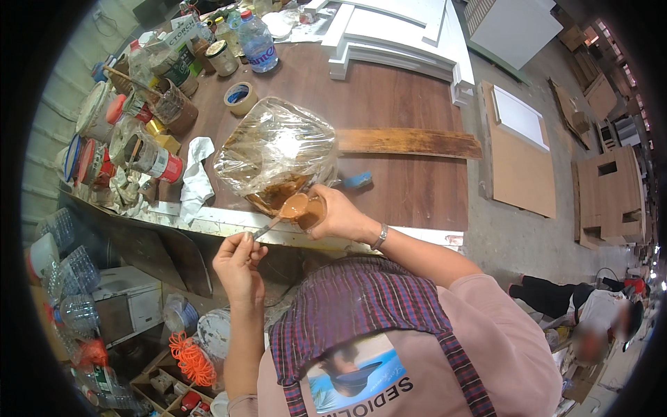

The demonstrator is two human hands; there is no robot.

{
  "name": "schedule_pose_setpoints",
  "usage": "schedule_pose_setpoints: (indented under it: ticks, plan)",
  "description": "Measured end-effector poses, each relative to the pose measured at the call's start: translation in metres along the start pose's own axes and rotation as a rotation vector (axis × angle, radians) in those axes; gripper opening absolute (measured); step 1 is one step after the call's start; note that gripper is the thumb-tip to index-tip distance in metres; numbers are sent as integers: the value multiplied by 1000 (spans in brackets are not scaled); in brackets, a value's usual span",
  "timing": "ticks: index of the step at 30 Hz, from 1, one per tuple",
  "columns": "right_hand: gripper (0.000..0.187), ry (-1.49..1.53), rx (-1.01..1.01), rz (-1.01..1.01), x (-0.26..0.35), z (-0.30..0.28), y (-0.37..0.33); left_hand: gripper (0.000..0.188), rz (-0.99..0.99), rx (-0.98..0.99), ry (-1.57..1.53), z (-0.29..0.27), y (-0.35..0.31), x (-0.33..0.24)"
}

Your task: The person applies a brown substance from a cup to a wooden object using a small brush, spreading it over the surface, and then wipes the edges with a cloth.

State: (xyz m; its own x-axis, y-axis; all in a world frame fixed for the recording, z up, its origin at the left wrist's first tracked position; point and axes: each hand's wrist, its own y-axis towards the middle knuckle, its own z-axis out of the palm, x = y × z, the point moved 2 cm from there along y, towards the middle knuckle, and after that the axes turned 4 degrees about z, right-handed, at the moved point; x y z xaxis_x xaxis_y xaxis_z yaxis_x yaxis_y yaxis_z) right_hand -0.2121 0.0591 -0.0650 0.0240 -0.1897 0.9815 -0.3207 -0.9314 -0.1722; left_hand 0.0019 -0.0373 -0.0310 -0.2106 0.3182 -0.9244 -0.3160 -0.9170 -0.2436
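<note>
- L hand [237, 267]: fingertips pinched on ladle handle end.
- Ladle [274, 223]: brown liquid in bowl, at cup, nr table [410, 191] front edge; prob. light, stiff; hold by handle, bowl lvl.
- R hand [338, 214]: curled round cup.
- Cup [315, 214]: see-through, brown liquid inside, nr wrapped tub [274, 142]; prob. light, flexible, slippery if wet; take by sides, gently.

A woodworking workshop: workbench [417, 198], cut panels [606, 198].

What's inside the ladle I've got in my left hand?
The ladle gripped by your left hand holds orange-brown liquid; the bowl's bottom is covered and can't be seen.
</note>
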Motion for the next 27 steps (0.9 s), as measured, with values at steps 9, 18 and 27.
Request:
schedule_pose_setpoints:
  ticks: [9,18,27]
  plan:
    - [67,-52,11,25,8,-2,-2,6,237,20,305,3,23,-29]
    - [66,-56,23,47,7,-2,-1,6,674,72,761,33,37,-26]
    - [65,-58,-1,-17,0,-1,2,7,487,180,654,39,52,-11]
